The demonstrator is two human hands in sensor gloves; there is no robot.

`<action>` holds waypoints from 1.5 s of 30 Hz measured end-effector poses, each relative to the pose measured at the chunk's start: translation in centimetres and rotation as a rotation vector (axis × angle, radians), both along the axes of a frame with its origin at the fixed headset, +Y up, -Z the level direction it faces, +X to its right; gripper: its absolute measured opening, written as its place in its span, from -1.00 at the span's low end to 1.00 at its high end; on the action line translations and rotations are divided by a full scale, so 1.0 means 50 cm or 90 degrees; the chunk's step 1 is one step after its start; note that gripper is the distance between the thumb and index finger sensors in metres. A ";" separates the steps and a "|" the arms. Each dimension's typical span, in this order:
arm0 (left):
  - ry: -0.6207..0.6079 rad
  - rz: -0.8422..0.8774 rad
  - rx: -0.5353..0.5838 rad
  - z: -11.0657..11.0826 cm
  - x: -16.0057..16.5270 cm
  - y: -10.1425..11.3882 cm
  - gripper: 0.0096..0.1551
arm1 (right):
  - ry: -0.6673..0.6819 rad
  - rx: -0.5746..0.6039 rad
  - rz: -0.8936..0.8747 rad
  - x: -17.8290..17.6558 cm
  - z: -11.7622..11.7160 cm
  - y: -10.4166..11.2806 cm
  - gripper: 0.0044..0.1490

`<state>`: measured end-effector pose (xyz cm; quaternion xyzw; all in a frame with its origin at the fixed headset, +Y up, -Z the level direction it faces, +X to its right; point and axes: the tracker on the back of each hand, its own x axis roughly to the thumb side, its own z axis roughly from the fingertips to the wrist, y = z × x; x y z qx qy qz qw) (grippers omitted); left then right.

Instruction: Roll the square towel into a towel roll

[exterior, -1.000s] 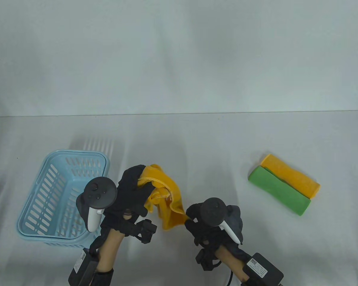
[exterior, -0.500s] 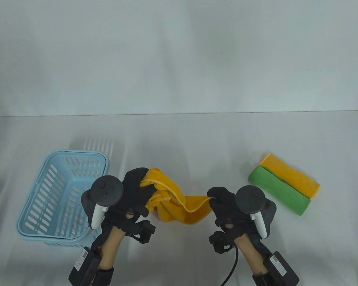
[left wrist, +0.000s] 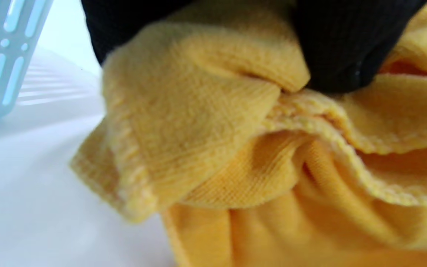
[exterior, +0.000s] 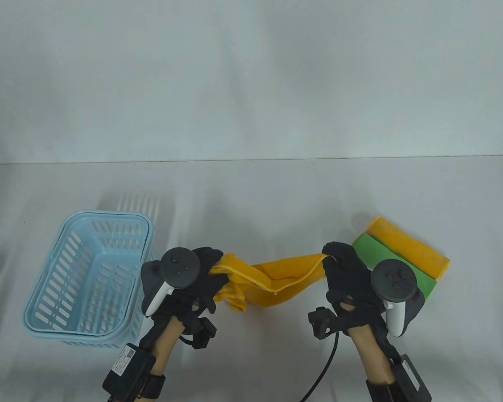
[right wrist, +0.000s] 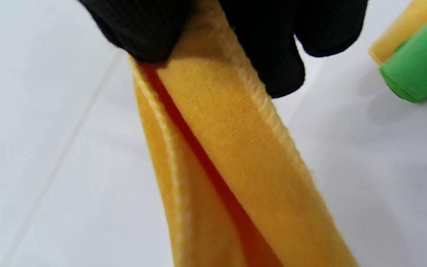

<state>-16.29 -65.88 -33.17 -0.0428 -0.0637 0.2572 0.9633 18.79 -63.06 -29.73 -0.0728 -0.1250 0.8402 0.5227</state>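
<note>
Towel (exterior: 276, 276) hangs between both hands above white table (exterior: 251, 197).

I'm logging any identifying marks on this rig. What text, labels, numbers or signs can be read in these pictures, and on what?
No text can be read.
White sticker on the left wrist pack: print and a code square, too small to read.
White sticker on the right wrist pack: seen edge-on, illegible.
Trackers, yellow towel, towel rolls and basket: no writing visible.
</note>
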 end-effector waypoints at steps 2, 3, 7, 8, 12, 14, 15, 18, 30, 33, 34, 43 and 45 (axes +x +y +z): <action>-0.010 -0.031 -0.013 -0.003 0.009 -0.012 -0.37 | 0.004 0.022 -0.005 0.001 0.007 0.030 -0.53; -0.015 -0.042 -0.017 -0.005 0.013 -0.017 -0.37 | 0.009 0.026 0.000 0.000 0.007 0.044 -0.53; -0.031 -0.084 -0.029 -0.009 0.029 -0.034 -0.36 | 0.023 0.047 0.048 -0.014 0.002 0.114 -0.53; -0.035 -0.096 -0.029 -0.009 0.033 -0.039 -0.36 | 0.027 0.051 0.062 -0.021 0.000 0.137 -0.53; -0.046 -0.107 -0.037 -0.011 0.043 -0.050 -0.36 | 0.035 0.053 0.109 -0.045 -0.008 0.191 -0.53; -0.049 -0.117 -0.036 -0.010 0.050 -0.055 -0.37 | 0.032 0.052 0.151 -0.061 -0.014 0.217 -0.53; -0.053 -0.125 -0.035 -0.010 0.052 -0.057 -0.37 | 0.029 0.052 0.165 -0.067 -0.016 0.225 -0.53; -0.073 -0.130 -0.046 -0.008 0.058 -0.062 -0.32 | 0.027 0.044 0.189 -0.077 -0.020 0.242 -0.53; -0.105 -0.103 -0.056 -0.003 0.051 -0.037 0.01 | 0.047 0.016 0.247 -0.083 -0.043 0.305 -0.55; -0.089 -0.114 -0.058 -0.008 0.048 -0.045 -0.08 | 0.061 0.015 0.247 -0.082 -0.040 0.312 -0.55; -0.091 -0.126 -0.063 -0.012 0.048 -0.050 -0.10 | 0.071 0.013 0.245 -0.083 -0.039 0.312 -0.55; -0.070 -0.176 -0.075 -0.037 0.065 -0.096 -0.10 | 0.129 0.022 0.264 -0.097 -0.024 0.316 -0.55; -0.066 -0.190 -0.085 -0.044 0.071 -0.111 -0.11 | 0.137 0.026 0.271 -0.100 -0.018 0.318 -0.56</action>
